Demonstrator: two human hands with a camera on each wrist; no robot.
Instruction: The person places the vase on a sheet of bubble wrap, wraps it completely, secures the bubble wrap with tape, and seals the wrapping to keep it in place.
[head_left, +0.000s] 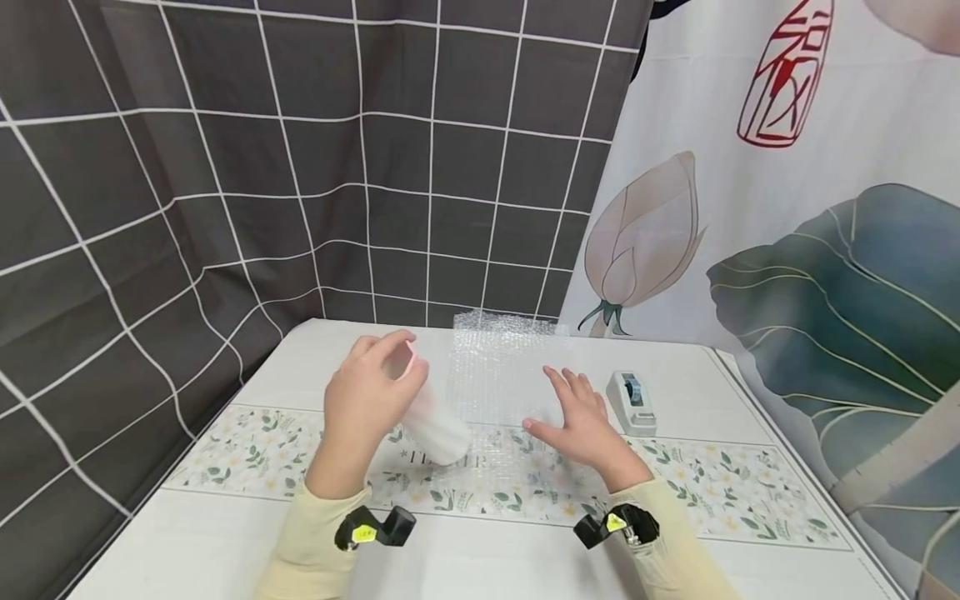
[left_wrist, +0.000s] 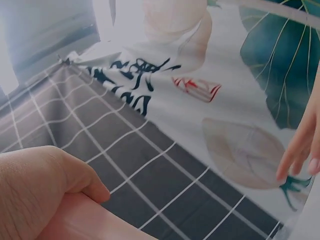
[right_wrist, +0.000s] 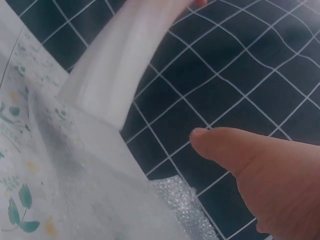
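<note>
In the head view my left hand (head_left: 367, 392) grips the pink upper end of a white, tapering vase-like object (head_left: 438, 429), which tilts with its white end low over the bubble wrap (head_left: 491, 375). The left wrist view shows my thumb and hand (left_wrist: 45, 185) around its pink part (left_wrist: 90, 220). My right hand (head_left: 581, 421) hovers over the right side of the wrap, fingers spread and holding nothing. In the right wrist view the white body (right_wrist: 120, 60) stands out beyond my right hand (right_wrist: 265, 175), apart from it.
A white and grey tape dispenser (head_left: 632, 404) with a blue part lies right of my right hand. A floral strip (head_left: 735, 492) crosses the white table (head_left: 480, 558). Behind hang a dark grid curtain (head_left: 390, 167) and a white curtain with lotus prints (head_left: 645, 233).
</note>
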